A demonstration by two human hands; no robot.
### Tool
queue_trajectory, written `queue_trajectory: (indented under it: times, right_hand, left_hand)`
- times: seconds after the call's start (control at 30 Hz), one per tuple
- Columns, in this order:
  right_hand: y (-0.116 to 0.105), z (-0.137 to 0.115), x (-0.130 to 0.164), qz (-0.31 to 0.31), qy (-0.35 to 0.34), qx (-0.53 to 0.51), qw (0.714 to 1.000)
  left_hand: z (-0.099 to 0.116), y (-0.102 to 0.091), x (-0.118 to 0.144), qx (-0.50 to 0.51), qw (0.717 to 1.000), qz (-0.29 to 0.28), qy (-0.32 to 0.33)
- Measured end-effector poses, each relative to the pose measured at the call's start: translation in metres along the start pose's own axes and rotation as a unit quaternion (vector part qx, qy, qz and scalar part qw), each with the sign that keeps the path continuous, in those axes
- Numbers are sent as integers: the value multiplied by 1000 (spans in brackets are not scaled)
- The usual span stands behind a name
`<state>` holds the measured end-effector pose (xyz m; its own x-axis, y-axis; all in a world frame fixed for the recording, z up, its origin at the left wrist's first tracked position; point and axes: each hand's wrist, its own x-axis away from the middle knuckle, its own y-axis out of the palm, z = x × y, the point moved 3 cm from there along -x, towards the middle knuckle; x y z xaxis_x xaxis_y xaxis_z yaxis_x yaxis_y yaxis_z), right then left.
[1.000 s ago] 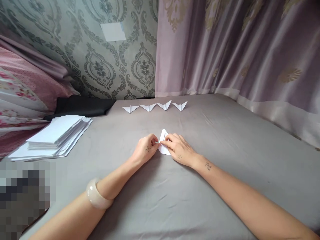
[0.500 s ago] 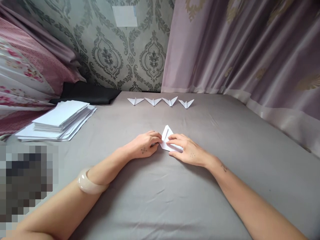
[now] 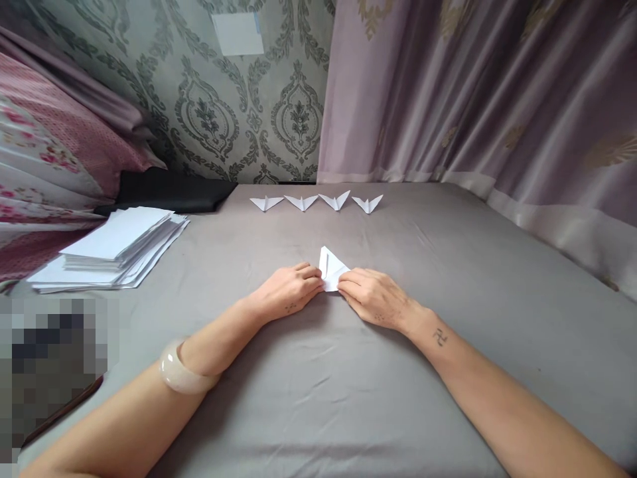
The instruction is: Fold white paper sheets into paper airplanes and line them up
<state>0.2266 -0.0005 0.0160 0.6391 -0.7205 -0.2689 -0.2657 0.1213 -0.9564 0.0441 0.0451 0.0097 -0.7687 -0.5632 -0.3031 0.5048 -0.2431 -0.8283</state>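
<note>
A small sheet of white paper [image 3: 332,268], folded to a pointed shape, is held low over the grey cloth [image 3: 318,398] in the middle of the view. My left hand [image 3: 293,290] pinches its left edge with the fingers together. On the opposite side my right hand [image 3: 375,297] grips the lower right part between thumb and fingers. The fingers cover both lower corners, while the tip points away from me and shows a crease or slit near its left edge.
Several folded paper planes [image 3: 301,202] stand in a row toward the far edge. At left lies a stack of white paper [image 3: 117,239], with a black cloth-like item [image 3: 174,191] behind it. A blurred-out object [image 3: 54,372] is at lower left. Curtains [image 3: 497,99] hang at right.
My right hand has closed from spread fingers to a pinch on the paper's right side. The paper has turned a little, its tip shifting left. The camera view has shifted slightly.
</note>
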Motion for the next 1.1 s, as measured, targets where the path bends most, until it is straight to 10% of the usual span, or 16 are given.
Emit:
queue_trajectory:
  times: [0.37, 1.1]
  right_hand:
    - [0, -15, -5, -24, 114, -11, 993]
    - [14, 4, -20, 62, 298, -237, 923]
  left_hand:
    - [5, 2, 0, -61, 997, -30, 25]
    - [-10, 12, -4, 8, 989, 45, -139]
